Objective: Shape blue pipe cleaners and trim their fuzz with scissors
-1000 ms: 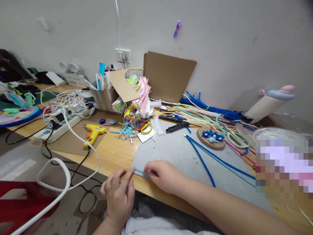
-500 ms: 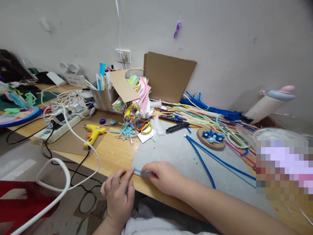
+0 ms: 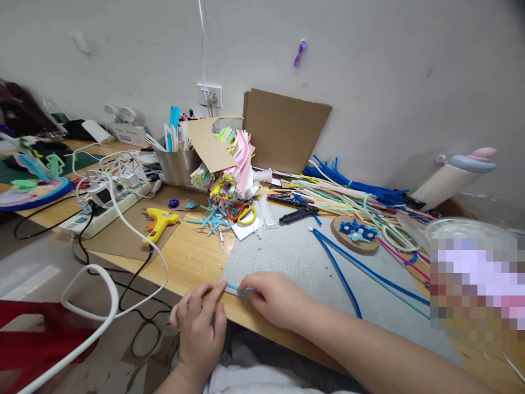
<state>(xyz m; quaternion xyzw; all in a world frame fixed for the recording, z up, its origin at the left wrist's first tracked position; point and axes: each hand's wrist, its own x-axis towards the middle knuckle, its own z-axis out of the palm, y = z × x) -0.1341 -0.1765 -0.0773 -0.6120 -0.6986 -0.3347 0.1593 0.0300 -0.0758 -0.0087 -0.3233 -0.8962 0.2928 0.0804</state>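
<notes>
At the near edge of the wooden table (image 3: 192, 257), both my hands work on a thin light-blue pipe cleaner (image 3: 234, 287) lying on the corner of a grey cutting mat (image 3: 287, 251). My left hand (image 3: 199, 328) pinches its left end with thumb and forefinger. My right hand (image 3: 274, 298) is curled over its right part, fingers pressed down on it. Most of the strand is hidden under my right hand.
Long blue pipe cleaners (image 3: 348, 273) cross the mat. A yellow glue gun (image 3: 158, 223), a power strip (image 3: 102, 205) with cables, a metal cup (image 3: 178, 164), coloured pipe cleaner bundles (image 3: 229, 169), scissors (image 3: 241, 212), cardboard (image 3: 283, 128) and a round disc with blue flowers (image 3: 356, 232) crowd the table.
My right hand has slid slightly left along the light-blue pipe cleaner, covering more of it. My left hand has stayed in place. The view shifted a little.
</notes>
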